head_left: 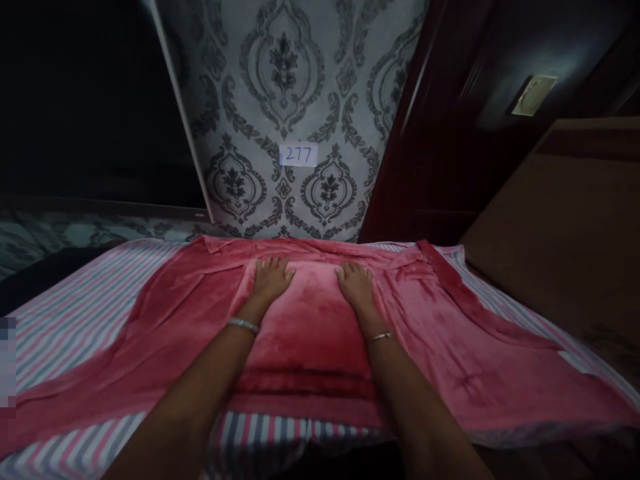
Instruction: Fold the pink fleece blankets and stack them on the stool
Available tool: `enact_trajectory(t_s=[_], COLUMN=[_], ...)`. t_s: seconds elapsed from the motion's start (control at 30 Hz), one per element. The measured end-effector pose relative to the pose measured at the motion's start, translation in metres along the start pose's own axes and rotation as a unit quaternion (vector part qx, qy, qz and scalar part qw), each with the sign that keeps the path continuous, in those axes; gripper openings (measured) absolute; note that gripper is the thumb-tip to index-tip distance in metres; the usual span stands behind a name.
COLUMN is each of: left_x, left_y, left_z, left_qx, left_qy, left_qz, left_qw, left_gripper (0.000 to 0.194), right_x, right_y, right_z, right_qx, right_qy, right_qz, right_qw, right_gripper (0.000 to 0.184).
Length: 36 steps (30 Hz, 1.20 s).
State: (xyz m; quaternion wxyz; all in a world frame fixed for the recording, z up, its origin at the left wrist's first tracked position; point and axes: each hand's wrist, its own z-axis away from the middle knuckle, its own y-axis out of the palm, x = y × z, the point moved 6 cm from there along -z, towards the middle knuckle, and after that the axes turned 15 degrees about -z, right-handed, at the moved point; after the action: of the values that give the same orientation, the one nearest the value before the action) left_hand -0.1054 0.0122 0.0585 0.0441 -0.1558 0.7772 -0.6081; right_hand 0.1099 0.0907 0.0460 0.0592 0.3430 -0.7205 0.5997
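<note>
A plush red-pink blanket (190,320) is spread over a striped cloth (100,287). In the middle of it rises a soft, squarish red-pink bulge (313,327); whether it is a folded part or a separate piece is unclear. My left hand (271,277) lies flat on the far left corner of this bulge, fingers spread and pointing away from me. On its far right corner rests my right hand (356,283), also flat with fingers apart. Neither hand grips anything. A bracelet circles each wrist.
Behind the far edge is a patterned wall with a paper label (299,154) reading 277. A dark screen (95,107) stands at the left. To the right are a dark door (450,133) and a brown panel (565,213) close to the cloth's edge.
</note>
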Motion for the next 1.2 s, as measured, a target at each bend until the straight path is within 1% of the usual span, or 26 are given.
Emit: enact_trajectory(t_s=[0.1, 0.23, 0.47, 0.6, 0.67, 0.73, 0.8, 0.83, 0.9, 0.97, 1.07, 1.2], left_x=[0.003, 0.003, 0.002, 0.008, 0.012, 0.018, 0.024, 0.027, 0.034, 0.039, 0.047, 0.053], left_y=[0.016, 0.023, 0.02, 0.012, 0.008, 0.005, 0.007, 0.01, 0.017, 0.023, 0.03, 0.039], left_z=[0.003, -0.003, 0.002, 0.007, 0.009, 0.012, 0.013, 0.013, 0.011, 0.007, 0.001, -0.005], left_qx=[0.001, 0.009, -0.012, -0.045, -0.061, -0.065, -0.047, -0.028, 0.012, 0.037, 0.048, 0.06], left_qy=[0.003, 0.001, -0.017, -0.055, -0.077, -0.104, -0.125, -0.129, -0.129, -0.125, -0.132, -0.143], left_qz=[-0.01, -0.002, 0.036, 0.063, 0.049, 0.028, 0.015, 0.015, 0.025, 0.041, 0.053, 0.062], left_qw=[1.0, 1.0, 0.999, 0.995, 0.994, 0.992, 0.991, 0.991, 0.991, 0.991, 0.989, 0.986], left_gripper=[0.056, 0.054, 0.05, 0.041, 0.038, 0.038, 0.041, 0.044, 0.048, 0.05, 0.051, 0.054], right_x=[-0.006, -0.006, -0.009, -0.01, -0.009, -0.01, -0.011, -0.013, -0.018, -0.024, -0.03, -0.035], right_y=[0.007, 0.009, 0.009, 0.011, 0.011, 0.011, 0.01, 0.01, 0.01, 0.01, 0.009, 0.01], right_z=[0.003, -0.001, 0.001, 0.003, 0.003, 0.003, 0.002, 0.001, -0.001, -0.003, -0.004, -0.004], right_qx=[-0.01, -0.003, 0.014, 0.015, 0.014, 0.012, 0.009, 0.009, 0.007, 0.005, -0.001, 0.003], right_qy=[-0.011, -0.004, 0.002, -0.002, -0.002, -0.004, -0.005, -0.005, -0.002, -0.001, -0.004, 0.001], right_qz=[0.017, 0.025, 0.04, 0.042, 0.041, 0.038, 0.027, 0.018, -0.004, -0.027, -0.041, -0.035], right_qw=[1.0, 1.0, 0.999, 0.999, 0.999, 0.999, 1.0, 1.0, 1.0, 1.0, 0.999, 0.999], right_gripper=[0.044, 0.045, 0.045, 0.046, 0.047, 0.047, 0.046, 0.046, 0.047, 0.048, 0.048, 0.048])
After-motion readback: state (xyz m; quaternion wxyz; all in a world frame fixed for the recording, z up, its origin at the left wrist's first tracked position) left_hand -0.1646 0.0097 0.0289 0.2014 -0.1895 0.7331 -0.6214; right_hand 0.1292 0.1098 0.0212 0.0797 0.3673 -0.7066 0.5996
